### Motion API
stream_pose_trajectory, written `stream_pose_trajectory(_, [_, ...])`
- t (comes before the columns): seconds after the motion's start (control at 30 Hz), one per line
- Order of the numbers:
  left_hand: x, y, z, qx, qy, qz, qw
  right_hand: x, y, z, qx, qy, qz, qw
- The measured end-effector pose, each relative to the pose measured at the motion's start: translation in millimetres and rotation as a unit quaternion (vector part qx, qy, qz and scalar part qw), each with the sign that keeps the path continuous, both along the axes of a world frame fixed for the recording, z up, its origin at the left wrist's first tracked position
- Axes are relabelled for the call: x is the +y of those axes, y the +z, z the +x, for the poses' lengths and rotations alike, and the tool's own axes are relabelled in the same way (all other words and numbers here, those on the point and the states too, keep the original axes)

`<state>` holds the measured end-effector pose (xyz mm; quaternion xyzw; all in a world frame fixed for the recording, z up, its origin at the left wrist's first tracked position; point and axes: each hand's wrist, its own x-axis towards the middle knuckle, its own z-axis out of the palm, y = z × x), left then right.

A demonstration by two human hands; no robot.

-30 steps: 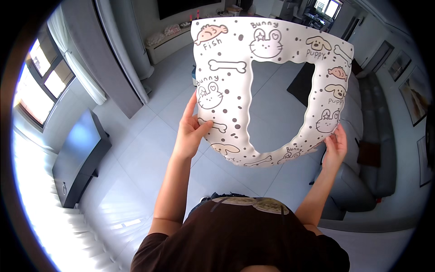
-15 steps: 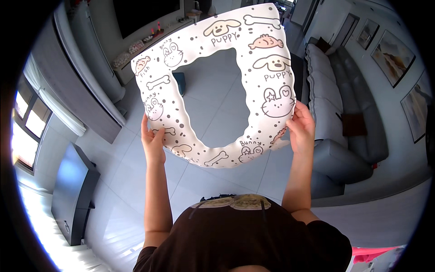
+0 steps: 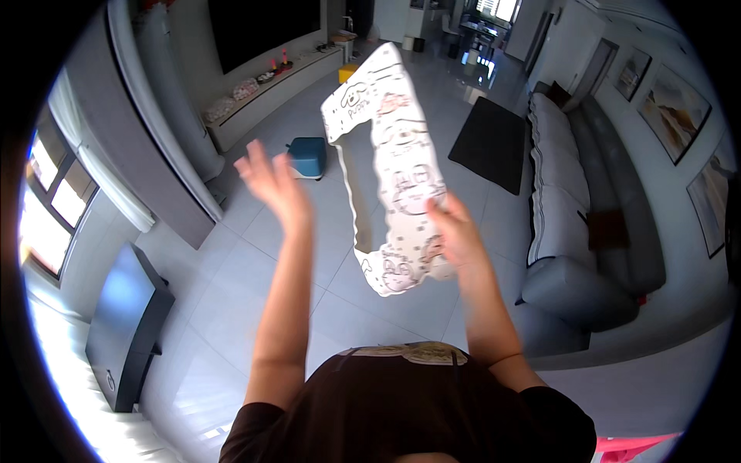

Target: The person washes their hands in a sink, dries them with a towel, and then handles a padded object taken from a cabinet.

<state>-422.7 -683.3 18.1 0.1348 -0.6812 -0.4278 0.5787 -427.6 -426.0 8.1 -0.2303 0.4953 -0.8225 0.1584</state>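
Note:
A white frame-shaped sheet with a wavy inner edge hangs in front of me, printed with cartoon animals, bones and grey dots. It is turned nearly side-on and folded over, so its far side shows only as a thin strip. My right hand pinches the sheet's right side near the bottom, thumb on the printed face. Off to the left, my left hand is raised apart from the sheet, its fingers spread and slightly blurred, holding nothing.
Beyond my left hand stands a blue stool on the tiled floor. A dark rug lies ahead, beside a long grey sofa on the right. A low dark cabinet is at the left, with a long shelf under the television.
My left hand has let go of the sheet and moved up. The sheet has swung from facing me to nearly side-on, narrowing in view, while my right hand kept hold and shifted left.

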Motion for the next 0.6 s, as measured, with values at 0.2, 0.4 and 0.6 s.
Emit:
stream_pose_trajectory(0.2, [61,26,-28,-0.295,-0.534,0.029,0.792,-11,6,-5,0.032,0.030,0.074,0.996])
stream_pose_trajectory(0.4, [108,-16,-31,-0.187,-0.489,0.127,0.842,-59,-2,10,0.118,-0.159,0.018,0.980])
stream_pose_trajectory(0.6, [143,-39,-13,-0.200,-0.370,-0.071,0.905,-39,-20,-4,-0.098,-0.018,-0.171,0.980])
